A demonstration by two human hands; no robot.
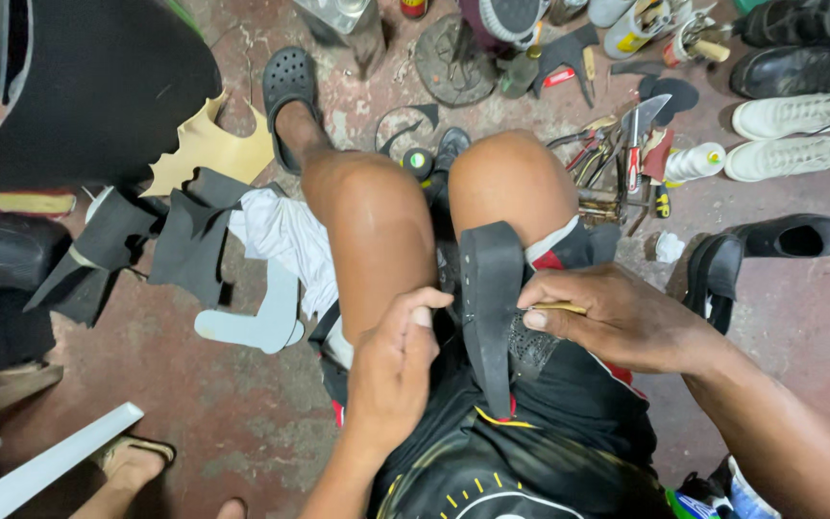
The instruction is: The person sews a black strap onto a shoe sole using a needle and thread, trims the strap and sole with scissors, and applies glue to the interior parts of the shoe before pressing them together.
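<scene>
A black shoe sole [489, 298] lay lengthwise between the seated person's knees, its far end resting on the right thigh; the left hand [391, 370] was curled against its left edge, thumb on top, while the right hand [617, 317] pressed on its right edge, clenched around a thin yellowish tool [561, 308]. Little room lay open around the lap. On the stained reddish floor [242, 423], black rubber offcuts [189, 235] crowded the left, hand tools [617, 159] lay ahead, and white sneakers [790, 135] and black shoes [770, 245] lined the right.

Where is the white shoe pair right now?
In the head view, the white shoes lie on the floor at the upper right, below the black shoes and right of the white bottle.
</scene>
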